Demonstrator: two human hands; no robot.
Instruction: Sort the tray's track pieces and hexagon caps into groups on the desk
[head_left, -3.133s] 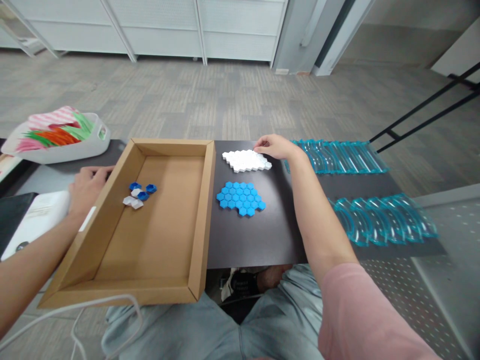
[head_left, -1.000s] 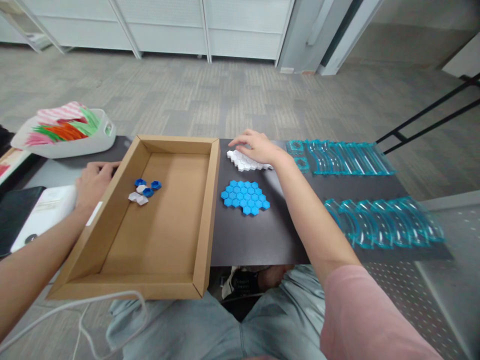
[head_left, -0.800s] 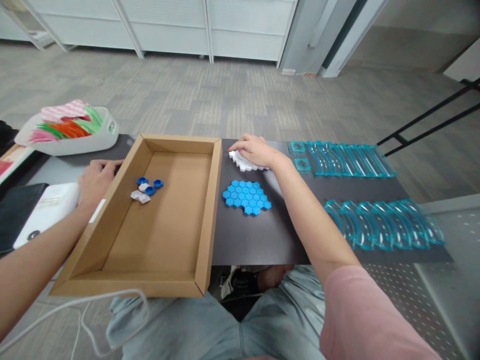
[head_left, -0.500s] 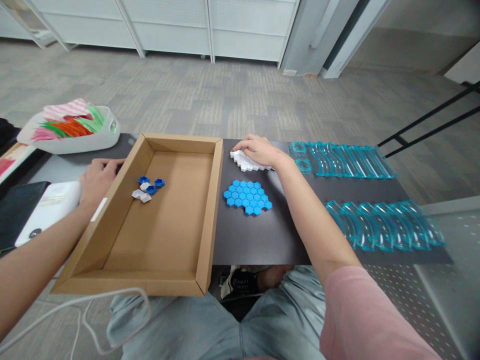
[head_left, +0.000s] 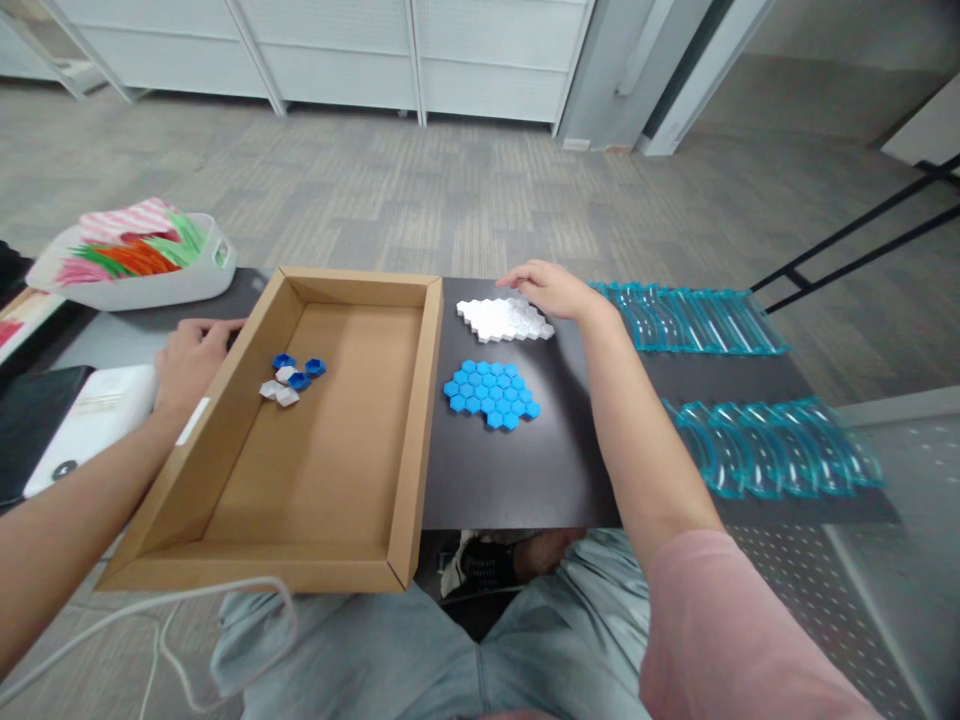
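Note:
White hexagonal tiles (head_left: 495, 320) form a fitted patch on the dark table, and my right hand (head_left: 559, 290) hovers just beyond their back right edge. Its fingers are loosely bent and apart, holding nothing that I can see. Nearer me lies a similar patch of blue hexagonal tiles (head_left: 491, 392). My left hand (head_left: 191, 362) lies against the outer left side of an open cardboard box (head_left: 330, 440), its fingertips hidden at the wall. Inside the box sit a few loose dark blue hexagonal pieces (head_left: 298, 381) and white hexagonal pieces (head_left: 285, 396).
Two rows of clear teal curved plastic pieces (head_left: 705, 320) lie on the right of the table. A white basket (head_left: 150, 290) with colourful items stands at the back left. Near my left forearm are a white device (head_left: 101, 415) and a white cable (head_left: 187, 592).
My right hand has moved right and back, off the white tiles, which now show almost fully. Part of the teal pieces is now covered by that hand. My left hand stays at the box.

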